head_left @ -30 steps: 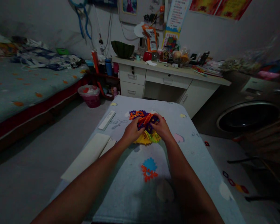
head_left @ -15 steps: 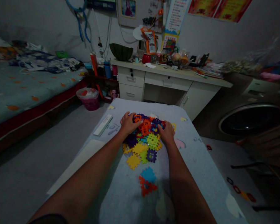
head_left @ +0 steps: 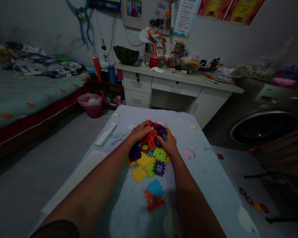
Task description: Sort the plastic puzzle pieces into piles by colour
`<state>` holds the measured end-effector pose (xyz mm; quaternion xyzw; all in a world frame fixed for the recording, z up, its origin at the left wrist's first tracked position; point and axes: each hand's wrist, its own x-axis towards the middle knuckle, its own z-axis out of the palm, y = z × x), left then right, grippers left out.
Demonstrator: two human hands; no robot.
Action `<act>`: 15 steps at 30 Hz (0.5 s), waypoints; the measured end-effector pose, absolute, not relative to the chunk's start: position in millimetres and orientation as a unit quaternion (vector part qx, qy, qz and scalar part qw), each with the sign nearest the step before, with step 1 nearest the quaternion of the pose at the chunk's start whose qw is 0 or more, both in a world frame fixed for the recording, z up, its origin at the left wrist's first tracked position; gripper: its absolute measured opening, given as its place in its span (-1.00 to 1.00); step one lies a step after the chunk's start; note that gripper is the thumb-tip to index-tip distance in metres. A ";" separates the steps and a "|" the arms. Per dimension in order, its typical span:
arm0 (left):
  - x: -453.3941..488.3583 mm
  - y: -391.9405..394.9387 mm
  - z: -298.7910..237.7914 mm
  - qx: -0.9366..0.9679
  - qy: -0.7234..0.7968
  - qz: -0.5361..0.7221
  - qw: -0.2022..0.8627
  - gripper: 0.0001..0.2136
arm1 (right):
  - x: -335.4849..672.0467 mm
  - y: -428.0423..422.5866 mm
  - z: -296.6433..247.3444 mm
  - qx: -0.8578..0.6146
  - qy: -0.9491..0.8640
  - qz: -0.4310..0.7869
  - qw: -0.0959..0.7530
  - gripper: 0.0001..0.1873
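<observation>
A heap of colourful interlocking plastic tiles (head_left: 152, 138) lies on the cloth-covered table, with orange, purple and red ones on top. My left hand (head_left: 140, 131) is curled around the heap's far left side, its thumb on the orange tiles. Opposite it, my right hand (head_left: 169, 142) cups the right side, thumb against purple tiles. The far fingers of both hands are partly hidden. Yellow tiles (head_left: 139, 173), a lime-green tile (head_left: 160, 154) and a purple window-shaped tile (head_left: 159, 168) spread toward me. Nearer still lie a blue tile (head_left: 155, 187) and an orange-red triangular tile (head_left: 153, 201).
A long white box (head_left: 106, 134) and a pale flat sheet (head_left: 74, 180) lie along the table's left side. Beyond stands a white desk (head_left: 176, 86) with clutter on it. A pink bin (head_left: 91, 105) is at left, a washing machine (head_left: 263, 112) at right.
My right hand has moved left, pushing the tiles on that side inward, so the heap is narrower and more piled up. My left hand stays at the left side. The view has shifted slightly.
</observation>
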<state>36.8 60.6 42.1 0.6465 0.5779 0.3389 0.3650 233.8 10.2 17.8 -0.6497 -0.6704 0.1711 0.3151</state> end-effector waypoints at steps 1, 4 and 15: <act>39.4 56.9 40.9 0.638 0.563 0.354 0.388 -0.48 | 232.5 9.9 18.2 -0.627 -0.677 0.184 0.338 -0.16; 47.0 46.4 38.2 0.607 0.518 0.407 0.445 -0.51 | 228.3 10.4 18.7 -0.543 -0.688 0.234 0.420 -0.16; 59.6 2.6 67.4 0.616 0.422 0.473 0.468 -0.57 | 225.1 7.5 54.9 -0.451 -0.751 0.272 0.398 -0.45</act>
